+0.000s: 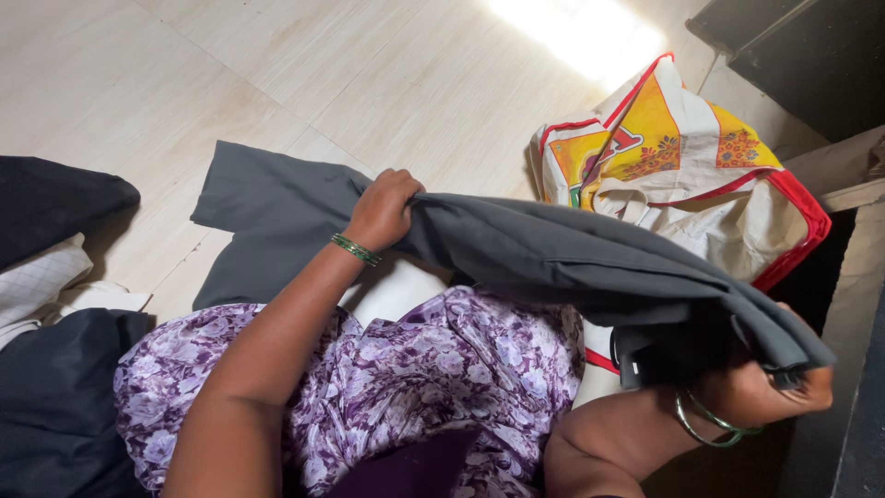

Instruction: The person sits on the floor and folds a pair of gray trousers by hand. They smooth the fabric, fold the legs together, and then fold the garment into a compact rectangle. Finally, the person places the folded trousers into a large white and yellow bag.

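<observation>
Left hand (pixel 383 210): closed on the grey garment (pixel 553 258), mid-length.
Right hand (pixel 765 392): gripping its bunched end.
Garment: stretched over the lap, tail on the floor (pixel 138 83).
Risk: the trailing tail may drag or slip, likely spoiling the fold.

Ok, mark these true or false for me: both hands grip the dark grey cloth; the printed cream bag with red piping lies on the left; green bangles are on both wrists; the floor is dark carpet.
1. Both hands grip the dark grey cloth. True: left hand and right hand each clutch it.
2. The printed cream bag with red piping lies on the left. False: it sits at the right.
3. Green bangles are on both wrists. True.
4. The floor is dark carpet. False: the pale tiled floor is light and smooth.
</observation>
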